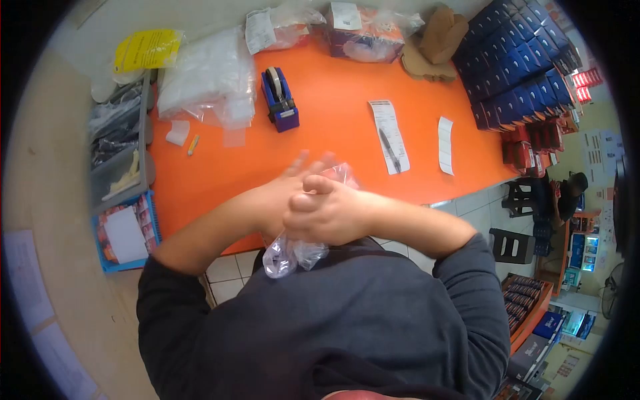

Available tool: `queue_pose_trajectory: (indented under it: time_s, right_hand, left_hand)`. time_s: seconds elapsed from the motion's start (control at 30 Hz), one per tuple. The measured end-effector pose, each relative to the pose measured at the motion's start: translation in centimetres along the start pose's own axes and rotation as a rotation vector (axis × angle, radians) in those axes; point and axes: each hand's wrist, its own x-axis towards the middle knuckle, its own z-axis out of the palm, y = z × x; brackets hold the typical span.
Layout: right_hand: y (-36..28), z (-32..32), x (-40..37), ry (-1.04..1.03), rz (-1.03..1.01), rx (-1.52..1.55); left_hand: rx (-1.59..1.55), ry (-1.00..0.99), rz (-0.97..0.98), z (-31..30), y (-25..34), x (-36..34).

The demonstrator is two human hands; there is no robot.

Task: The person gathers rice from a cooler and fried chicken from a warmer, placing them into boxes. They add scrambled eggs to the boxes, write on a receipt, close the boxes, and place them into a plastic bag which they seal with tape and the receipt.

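Both hands meet over the front edge of the orange table (327, 87), close to my body. My right hand (333, 210) is closed, its fingers curled around part of a clear plastic bag (310, 255). Crumpled plastic hangs below the hands, and a reddish part of the package (341, 175) shows above them. My left hand (272, 203) lies behind the right one, against the package. Its visible fingers are stretched out and blurred, and its palm is largely hidden.
A blue tape dispenser (280, 100), clear bags (207, 80) and a pen (390, 150) on a paper slip (400, 159) lie on the table. Grey bins (120, 177) stand left; stacked blue boxes (520, 63) stand right. Another person (570, 200) sits far right.
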Motion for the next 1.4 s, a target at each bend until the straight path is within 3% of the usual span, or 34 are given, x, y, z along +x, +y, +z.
queue_pose_trajectory:
  time_s: [0.03, 0.07, 0.17, 0.2, 0.23, 0.27, 0.3, 0.4, 0.47, 0.5, 0.57, 0.63, 0.7, 0.77, 0.8, 0.87, 0.9, 1.0, 1.03, 1.07, 1.1, 1.13, 1.17, 1.2, 1.27, 1.33, 1.4]
  right_hand:
    - [0.2, -1.1, 0.8, -0.064, -0.149, -0.062]
    - [0.0, -2.4, 1.5, -0.036, -0.128, -0.074]
    - [1.1, -3.3, 1.9, -0.291, -0.027, 0.300]
    - [2.5, -4.2, 2.4, -0.506, 0.087, 0.553]
    - [4.2, -5.4, 2.8, -0.443, 0.262, 0.954]
    - [6.1, -4.2, 3.0, -0.222, 0.310, 1.155]
    - [7.5, -2.0, 3.3, 0.007, 0.350, 1.344]
    - [6.5, 3.9, 3.5, -0.602, 0.639, 0.880]
    - [8.4, 3.6, 2.7, -0.569, 0.567, 0.938]
    - [10.4, 4.9, 1.2, -0.382, 0.555, 0.903]
    - [11.1, 2.8, -0.4, 0.071, 0.971, 1.017]
    - [10.5, 2.2, -2.5, 0.539, 0.866, 0.633]
    - [4.3, 0.2, -3.8, 0.754, 0.745, 0.284]
    - [0.8, -0.7, -5.8, 0.523, 0.477, 0.553]
    - [1.2, -1.3, -5.8, 0.528, 0.353, 0.544]
    - [2.5, -2.6, -5.7, 0.530, 0.112, 0.515]
    - [4.4, -3.6, -5.2, 0.559, 0.134, 0.435]
    - [8.0, -1.9, 0.2, 0.658, 0.193, 0.812]
    - [8.2, 0.7, 0.9, 0.564, 0.250, 1.009]
    - [8.5, 3.3, 1.6, 0.478, 0.326, 1.198]
    - [7.7, 4.6, 1.5, 0.249, 0.495, 1.480]
    - [6.6, 5.1, 1.7, 0.297, 0.534, 1.522]
    - [5.7, 6.1, 2.2, 0.473, 0.597, 1.622]
    - [5.1, 6.9, 2.4, 0.678, 0.653, 1.475]
    - [4.8, 7.4, 2.6, 0.784, 0.780, 1.223]
    - [3.4, 7.5, 1.9, 0.725, 0.662, 0.782]
    - [1.5, 6.3, 2.2, 0.455, 0.444, 0.860]
  left_hand:
    - [-0.130, -0.040, 0.024, 0.4, 0.1, 0.3]
    - [-0.254, -0.080, 0.050, 0.9, -0.1, 0.5]
    - [-0.642, -0.208, 0.133, 2.8, -0.7, 1.3]
    - [-0.776, -0.257, 0.162, 3.6, -0.7, 1.7]
    - [-0.905, -0.303, 0.189, 4.1, -0.4, 2.3]
    - [-0.503, -0.286, 0.244, 3.6, 1.2, 3.5]
    - [-0.583, -0.323, 0.158, 3.8, 1.3, 3.9]
    - [-0.706, -0.419, -0.096, 2.3, 2.2, 5.2]
    - [-0.302, -0.138, -0.084, 2.2, 1.5, 4.7]
    - [-0.097, 0.002, -0.079, 2.1, 1.1, 4.2]
    - [-0.036, 0.349, -0.201, 0.6, -0.1, 3.1]
    - [0.023, 0.638, -0.426, -0.5, -0.7, 2.2]
    - [0.339, 0.732, -0.659, -1.8, 0.3, 2.4]
    - [0.221, 0.852, -0.785, -2.3, 1.6, 2.6]
    - [-0.057, 0.927, -0.772, -2.3, 2.2, 2.9]
    - [-0.082, 0.742, -0.694, -3.3, 5.1, 4.1]
    - [-0.020, 0.618, -0.644, -3.6, 6.3, 4.5]
    - [0.020, 0.224, -0.570, -4.3, 9.5, 5.1]
    - [-0.059, 0.091, -0.582, -4.4, 10.6, 5.2]
    - [-0.038, 0.146, -0.565, -3.8, 11.2, 5.2]
    - [-0.034, 0.161, -0.599, -2.9, 11.1, 4.3]
    - [0.013, 0.230, -0.676, -2.1, 10.8, 3.1]
    - [0.057, 0.304, -0.750, -1.5, 10.3, 1.8]
    - [0.154, 0.440, -0.745, -1.5, 9.5, 0.5]
    - [0.217, 0.725, -0.790, -1.6, 7.9, -2.2]
    - [0.021, 1.053, -0.910, -1.1, 6.3, -4.9]
    - [0.127, 1.062, -1.041, -1.4, 5.6, -8.5]
